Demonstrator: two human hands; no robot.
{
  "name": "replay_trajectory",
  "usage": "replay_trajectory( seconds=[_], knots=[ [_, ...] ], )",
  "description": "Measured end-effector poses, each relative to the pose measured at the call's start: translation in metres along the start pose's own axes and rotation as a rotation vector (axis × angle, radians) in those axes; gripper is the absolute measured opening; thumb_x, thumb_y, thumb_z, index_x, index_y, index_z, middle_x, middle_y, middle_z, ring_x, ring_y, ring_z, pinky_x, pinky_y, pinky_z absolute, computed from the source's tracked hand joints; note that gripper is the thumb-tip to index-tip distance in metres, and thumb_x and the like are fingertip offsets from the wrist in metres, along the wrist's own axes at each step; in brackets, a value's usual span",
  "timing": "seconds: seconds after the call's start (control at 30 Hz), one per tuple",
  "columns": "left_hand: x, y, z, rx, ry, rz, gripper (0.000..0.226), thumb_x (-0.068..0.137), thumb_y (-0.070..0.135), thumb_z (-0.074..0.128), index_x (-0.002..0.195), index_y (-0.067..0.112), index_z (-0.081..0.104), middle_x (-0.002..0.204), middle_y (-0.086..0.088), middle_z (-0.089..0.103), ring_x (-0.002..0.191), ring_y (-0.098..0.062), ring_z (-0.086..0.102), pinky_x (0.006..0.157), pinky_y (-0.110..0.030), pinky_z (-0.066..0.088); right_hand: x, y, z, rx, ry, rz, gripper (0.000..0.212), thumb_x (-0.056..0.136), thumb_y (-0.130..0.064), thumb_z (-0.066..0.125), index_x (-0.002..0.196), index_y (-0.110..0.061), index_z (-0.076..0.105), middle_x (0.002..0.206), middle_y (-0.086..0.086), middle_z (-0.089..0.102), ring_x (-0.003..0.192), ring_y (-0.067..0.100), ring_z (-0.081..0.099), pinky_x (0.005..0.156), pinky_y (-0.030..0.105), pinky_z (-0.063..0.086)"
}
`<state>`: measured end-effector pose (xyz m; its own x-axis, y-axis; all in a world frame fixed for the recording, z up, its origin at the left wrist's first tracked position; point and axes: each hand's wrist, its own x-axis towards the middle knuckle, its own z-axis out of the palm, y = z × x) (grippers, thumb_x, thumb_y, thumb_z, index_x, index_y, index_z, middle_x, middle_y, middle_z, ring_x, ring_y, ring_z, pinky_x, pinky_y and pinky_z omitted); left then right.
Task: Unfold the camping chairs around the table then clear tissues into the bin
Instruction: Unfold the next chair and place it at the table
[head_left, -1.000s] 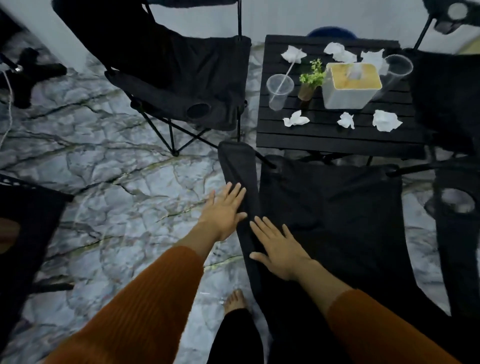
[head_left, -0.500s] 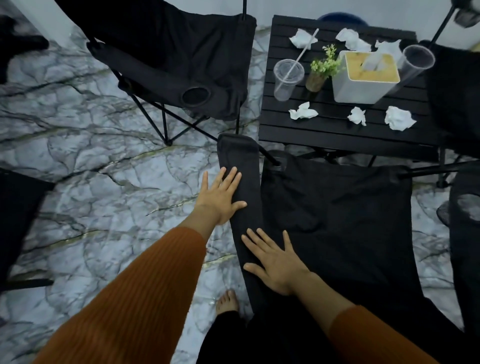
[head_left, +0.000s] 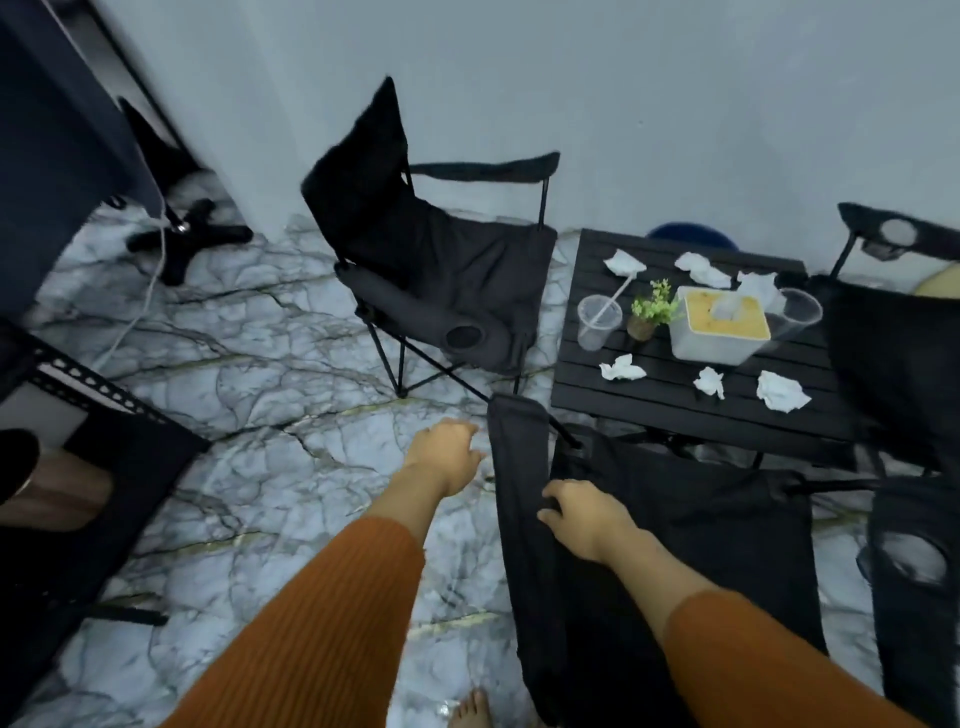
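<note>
Camping chairs ring the scene: one unfolded chair (head_left: 441, 280) stands by the wall left of the black tabletop (head_left: 649, 410), and the nearest chair (head_left: 675, 545) lies spread just in front of it. The left hand (head_left: 447, 457) hovers over the marble floor (head_left: 249, 395) with its fingers loosely curled, holding nothing, just beside that chair's armrest (head_left: 519, 483). The right hand (head_left: 582, 514) is closed on the fabric at the armrest's inner edge. On the tabletop, crumpled tissues (head_left: 782, 391) lie scattered around a plastic cup (head_left: 597, 322), a small plant (head_left: 652, 312) and a tissue box (head_left: 722, 327). Another chair (head_left: 893, 353) stands at the right.
</note>
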<state>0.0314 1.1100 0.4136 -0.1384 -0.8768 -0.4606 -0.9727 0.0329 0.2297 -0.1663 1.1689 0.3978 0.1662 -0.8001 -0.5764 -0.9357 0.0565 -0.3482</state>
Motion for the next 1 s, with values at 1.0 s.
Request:
replay_trajectory(
  seconds=[1.0],
  knots=[
    [-0.077,-0.240,-0.211,0.010,0.028,-0.191,0.051,0.098,0.035,0.046,0.145,0.017,0.037,0.147,-0.011,0.045,0.131,-0.030,0.047,0.105,-0.040,0.043,0.021,-0.265,-0.111,0.020,0.296,-0.052,0.051,0.096,-0.033,0.048,0.142,-0.014,0.037,0.142,0.011,0.044,0.128,0.030,0.043,0.100,0.043,0.045]
  ],
)
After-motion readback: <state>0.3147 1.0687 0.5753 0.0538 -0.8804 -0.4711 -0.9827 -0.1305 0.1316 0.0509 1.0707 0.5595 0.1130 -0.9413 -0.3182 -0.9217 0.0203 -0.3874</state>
